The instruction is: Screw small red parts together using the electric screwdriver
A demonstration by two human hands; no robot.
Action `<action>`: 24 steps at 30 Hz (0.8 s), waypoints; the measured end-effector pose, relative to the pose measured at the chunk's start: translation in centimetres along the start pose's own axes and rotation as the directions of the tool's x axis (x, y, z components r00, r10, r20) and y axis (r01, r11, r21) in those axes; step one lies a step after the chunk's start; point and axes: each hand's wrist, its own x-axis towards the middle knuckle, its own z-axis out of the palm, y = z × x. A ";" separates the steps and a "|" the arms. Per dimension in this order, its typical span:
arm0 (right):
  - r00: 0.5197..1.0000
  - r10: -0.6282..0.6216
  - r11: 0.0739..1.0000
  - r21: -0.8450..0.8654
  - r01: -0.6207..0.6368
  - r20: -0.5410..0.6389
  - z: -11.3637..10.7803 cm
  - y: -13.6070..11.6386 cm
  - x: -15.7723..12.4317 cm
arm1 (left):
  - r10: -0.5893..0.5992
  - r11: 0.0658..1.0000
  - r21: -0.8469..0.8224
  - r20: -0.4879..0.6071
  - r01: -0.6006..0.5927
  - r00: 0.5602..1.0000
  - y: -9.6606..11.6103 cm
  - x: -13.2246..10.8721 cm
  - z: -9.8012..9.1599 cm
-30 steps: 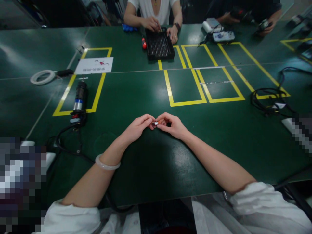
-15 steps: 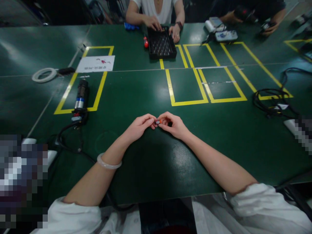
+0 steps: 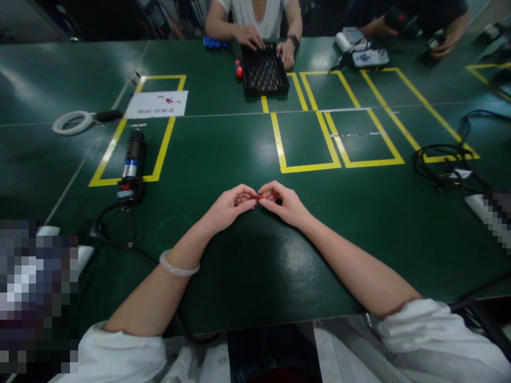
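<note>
Between my two hands, just above the green table (image 3: 239, 276), is a tiny red, orange and dark part (image 3: 259, 197); its kind is too small to make out. My left hand (image 3: 235, 205) pinches its left side between thumb and fingers. From the other side my right hand (image 3: 285, 203) closes on it with thumb and fingertips. The fingertips of both hands nearly meet and hide most of the part.
A black electric screwdriver (image 3: 132, 159) with a cable lies at left, below a printed card (image 3: 157, 103) and a white ring (image 3: 72, 123). Yellow tape (image 3: 311, 169) marks the table. Across it, a person's hands (image 3: 250, 38) work at a black tray (image 3: 266, 90). Coiled cables (image 3: 443, 165) lie right.
The small part has turned between my fingertips, now showing red beside the orange. Both hands have shifted very slightly, with the left fingers less tightly curled together.
</note>
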 end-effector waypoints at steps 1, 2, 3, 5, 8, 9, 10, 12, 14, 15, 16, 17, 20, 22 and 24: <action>1.000 0.011 1.000 0.006 -0.011 -0.002 0.0 0.0 0.0 | 0.002 1.000 -0.004 0.001 -0.002 1.000 0.0 0.0 0.0; 1.000 0.017 1.000 0.006 -0.017 -0.002 -0.1 0.0 0.0 | 0.006 1.000 -0.005 0.003 -0.005 1.000 0.0 0.0 0.0; 1.000 0.017 1.000 -0.001 -0.017 -0.001 -0.1 -0.1 0.0 | 0.010 1.000 -0.003 0.006 -0.010 1.000 0.0 -0.1 0.0; 1.000 0.002 1.000 -0.026 -0.002 -0.002 -0.2 -0.1 0.0 | 0.016 1.000 0.011 0.009 -0.016 1.000 0.0 -0.1 0.1; 1.000 -0.020 0.999 -0.047 0.020 -0.007 -0.2 -0.1 0.0 | 0.013 1.000 0.023 0.002 -0.013 1.000 0.1 -0.1 0.1; 1.000 -0.024 0.999 -0.045 0.024 -0.006 -0.1 0.0 0.0 | 0.010 1.000 0.021 -0.003 -0.010 1.000 0.1 -0.1 0.2; 1.000 -0.028 0.999 -0.042 0.027 -0.004 -0.1 0.0 0.0 | 0.007 1.000 0.014 -0.010 -0.007 1.000 0.1 -0.1 0.2; 0.999 -0.034 0.998 -0.043 0.034 0.003 0.0 0.1 0.1 | 0.003 1.000 -0.006 -0.020 -0.004 1.000 0.0 -0.1 0.2; 0.999 -0.044 0.998 -0.054 0.044 0.001 0.0 0.2 0.1 | 0.000 1.000 -0.025 -0.023 -0.001 1.000 -0.1 -0.1 0.2; 0.999 -0.054 0.997 -0.064 0.053 -0.004 0.0 0.2 0.1 | 0.000 1.000 -0.031 -0.024 -0.001 1.000 -0.2 0.0 0.1; 0.998 -0.065 0.995 -0.078 0.064 -0.011 0.0 0.3 0.1 | 0.001 0.999 -0.035 -0.022 -0.002 1.000 -0.3 0.0 0.1; 0.997 -0.077 0.993 -0.095 0.075 -0.017 0.0 0.3 0.2 | 0.004 0.999 -0.037 -0.022 -0.005 1.000 -0.4 0.0 0.1; 0.995 -0.101 0.983 -0.159 0.096 -0.022 -0.1 0.4 0.2 | 0.014 0.999 -0.039 -0.021 -0.015 1.000 -0.5 0.1 0.1; 0.994 -0.103 0.977 -0.188 0.098 -0.018 -0.1 0.3 0.2 | 0.026 0.999 -0.036 -0.020 -0.027 0.999 -0.6 0.2 0.1; 0.994 -0.107 0.975 -0.198 0.103 -0.013 -0.1 0.2 0.1 | 0.041 0.999 -0.025 -0.023 -0.041 0.999 -0.6 0.2 0.1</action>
